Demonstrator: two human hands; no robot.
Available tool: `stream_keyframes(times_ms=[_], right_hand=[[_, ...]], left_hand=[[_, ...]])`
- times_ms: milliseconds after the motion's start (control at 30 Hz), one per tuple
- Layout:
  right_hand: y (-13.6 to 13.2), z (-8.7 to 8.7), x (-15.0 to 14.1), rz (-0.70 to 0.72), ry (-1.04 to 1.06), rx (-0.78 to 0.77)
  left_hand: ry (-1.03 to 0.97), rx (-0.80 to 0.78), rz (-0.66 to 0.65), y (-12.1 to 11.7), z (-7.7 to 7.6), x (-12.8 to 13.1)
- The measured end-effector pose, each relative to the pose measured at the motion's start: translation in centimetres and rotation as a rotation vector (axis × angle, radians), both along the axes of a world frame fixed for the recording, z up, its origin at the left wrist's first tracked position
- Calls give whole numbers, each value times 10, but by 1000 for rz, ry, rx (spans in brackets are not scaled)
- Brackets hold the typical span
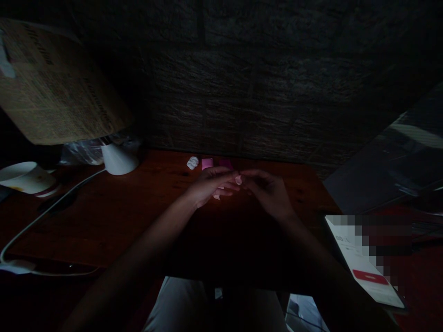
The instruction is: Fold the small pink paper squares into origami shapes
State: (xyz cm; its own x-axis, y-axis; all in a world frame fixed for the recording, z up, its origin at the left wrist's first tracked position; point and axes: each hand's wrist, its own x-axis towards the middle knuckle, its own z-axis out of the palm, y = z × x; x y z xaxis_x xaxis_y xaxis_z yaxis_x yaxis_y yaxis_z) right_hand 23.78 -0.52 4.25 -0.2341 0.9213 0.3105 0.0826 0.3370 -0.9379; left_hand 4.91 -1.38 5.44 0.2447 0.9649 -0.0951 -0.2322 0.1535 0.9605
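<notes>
My left hand [212,185] and my right hand [268,190] meet fingertip to fingertip above the middle of a dark wooden table [114,216]. Both hands have their fingers pinched together around something small and pale that I cannot make out. Just beyond them, near the wall, lie a crumpled white piece [193,162], a pink square piece [207,163] and a darker magenta piece [225,162].
A white lamp base [118,160] with a cable [41,216] stands at the back left, beside clear plastic wrap. A white cup [24,177] sits at the far left under a cardboard sheet [51,83]. A phone with a lit screen [363,263] lies at the right edge.
</notes>
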Motion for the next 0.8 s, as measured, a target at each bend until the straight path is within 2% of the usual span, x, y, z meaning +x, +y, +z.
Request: stream_keyframes(times_ms=[500, 800], right_hand=[[0, 1, -1, 33, 30, -32], [2, 0, 0, 17, 28, -32]], left_hand=[[92, 143, 50, -2, -1, 2], [83, 174, 55, 0, -5, 1]])
